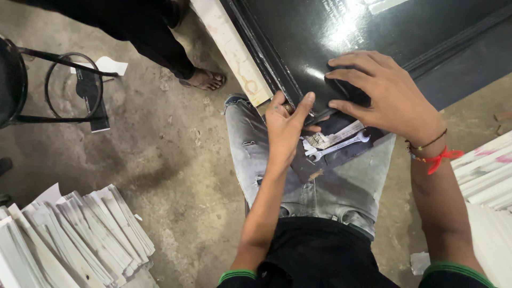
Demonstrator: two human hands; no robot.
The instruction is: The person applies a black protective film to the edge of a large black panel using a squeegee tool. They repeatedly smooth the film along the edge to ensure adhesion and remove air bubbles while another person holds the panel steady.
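Head view: right hand [386,96] lies spread flat on a small black pad [349,92] at the glossy black panel's [320,32] corner, left hand [285,130] pinching its edge; a wrench [337,148] on the lap could slide off.

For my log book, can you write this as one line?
left hand: on black panel's corner | right hand: pressing flat black piece | wrench: on lap
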